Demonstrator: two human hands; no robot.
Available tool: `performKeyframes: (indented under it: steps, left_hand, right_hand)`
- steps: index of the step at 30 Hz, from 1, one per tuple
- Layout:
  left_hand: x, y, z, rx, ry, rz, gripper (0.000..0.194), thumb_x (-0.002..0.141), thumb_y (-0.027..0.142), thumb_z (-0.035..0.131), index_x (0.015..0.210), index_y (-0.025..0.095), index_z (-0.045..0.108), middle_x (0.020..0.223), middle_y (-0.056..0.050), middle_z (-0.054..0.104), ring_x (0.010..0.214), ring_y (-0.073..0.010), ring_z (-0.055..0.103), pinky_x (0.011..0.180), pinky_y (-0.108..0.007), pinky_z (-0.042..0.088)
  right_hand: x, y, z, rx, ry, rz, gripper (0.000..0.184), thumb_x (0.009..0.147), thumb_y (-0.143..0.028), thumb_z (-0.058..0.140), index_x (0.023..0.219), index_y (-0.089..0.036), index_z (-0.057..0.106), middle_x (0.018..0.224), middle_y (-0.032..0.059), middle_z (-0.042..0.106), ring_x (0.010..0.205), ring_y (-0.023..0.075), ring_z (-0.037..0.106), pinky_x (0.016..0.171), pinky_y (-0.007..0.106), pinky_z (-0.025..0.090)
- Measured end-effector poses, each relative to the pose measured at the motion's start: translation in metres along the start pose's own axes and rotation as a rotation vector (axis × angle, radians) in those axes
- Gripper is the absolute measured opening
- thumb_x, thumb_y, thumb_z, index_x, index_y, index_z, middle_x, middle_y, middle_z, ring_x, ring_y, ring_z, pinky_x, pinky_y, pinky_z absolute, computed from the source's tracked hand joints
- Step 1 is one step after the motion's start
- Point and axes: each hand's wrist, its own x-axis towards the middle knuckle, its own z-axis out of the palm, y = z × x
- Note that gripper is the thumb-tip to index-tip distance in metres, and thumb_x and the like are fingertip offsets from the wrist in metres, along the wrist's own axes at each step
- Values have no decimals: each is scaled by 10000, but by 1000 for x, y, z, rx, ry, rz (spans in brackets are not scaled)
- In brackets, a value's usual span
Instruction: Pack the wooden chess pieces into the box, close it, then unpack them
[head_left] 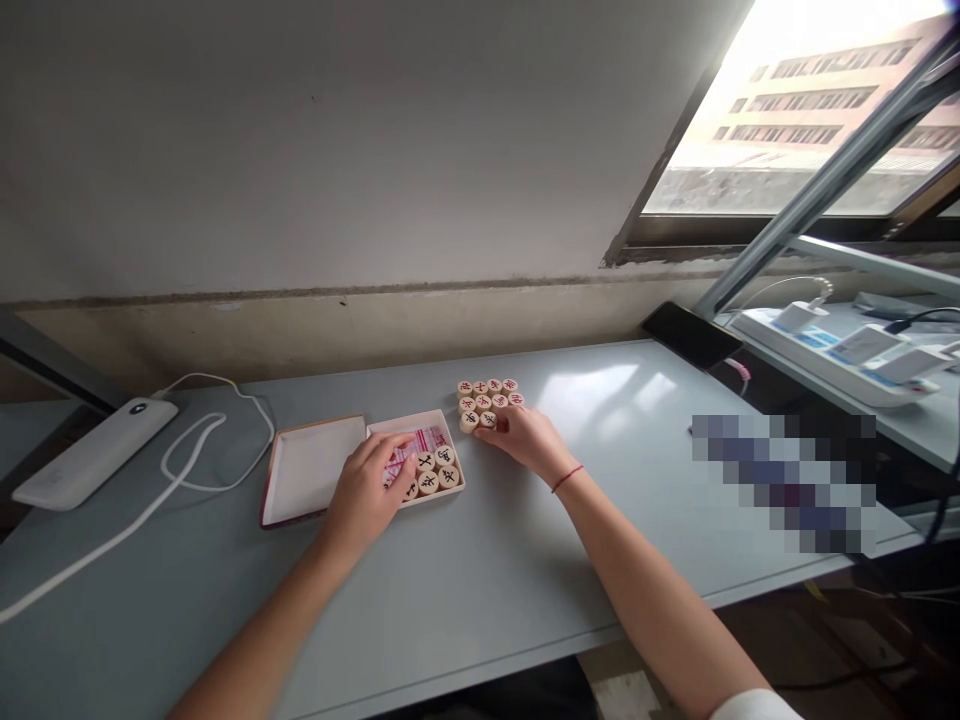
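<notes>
Wooden xiangqi pieces sit in a tight cluster near the desk's back edge; right hand lies half-curled, fingertips against the cluster's near side, no clear grasp; left hand curls over a white box tray holding more pieces and pink paper, grip hidden, cannot tell; white box lid lies just left; open grey desk runs to the front edge.

From here I see a white power bank and its white cable left of the left hand. Beyond the right hand lie a black phone and a white power strip with chargers.
</notes>
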Motion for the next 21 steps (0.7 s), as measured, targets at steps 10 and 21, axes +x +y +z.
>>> performKeyframes:
  steps: [10,21]
  left_hand:
    - [0,-4,5,112,-26,23,240,891,306,473,1050,217,629,1038,-56,674,975,-212,612,862,-347,450]
    - [-1,5,17,332,-171,50,203,916,293,448,888,213,632,969,-54,707,960,-247,573,810,-399,339]
  right_hand:
    - [-4,-5,-3,2,6,-15,329,800,-436,561,598,-201,451,580,1,520,557,132,444,505,248,250]
    - [-26,-35,5,299,-194,-407,262,908,-307,433,1015,-197,645,861,46,678,617,124,542,601,237,378]
